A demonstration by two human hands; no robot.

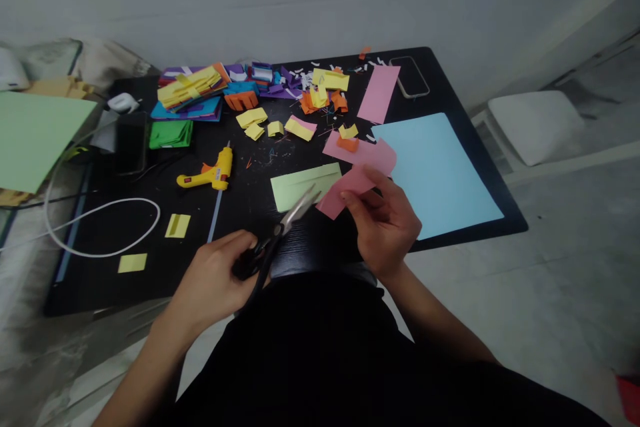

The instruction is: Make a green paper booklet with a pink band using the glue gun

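My left hand is closed around the black handles of a pair of scissors. The blades are slightly apart and point up and right, toward the pink paper. Between thumb and fingers, my right hand pinches a pink paper strip, its free end hanging near the scissor tips. Behind it lies another curved pink piece. A pale green folded paper rests on the black table under the blades.
A yellow glue gun lies left of the green paper. Light blue sheet, pink strip and phone are at right. Colored paper stacks and scraps line the back. A white cable loops at left; a stool stands right.
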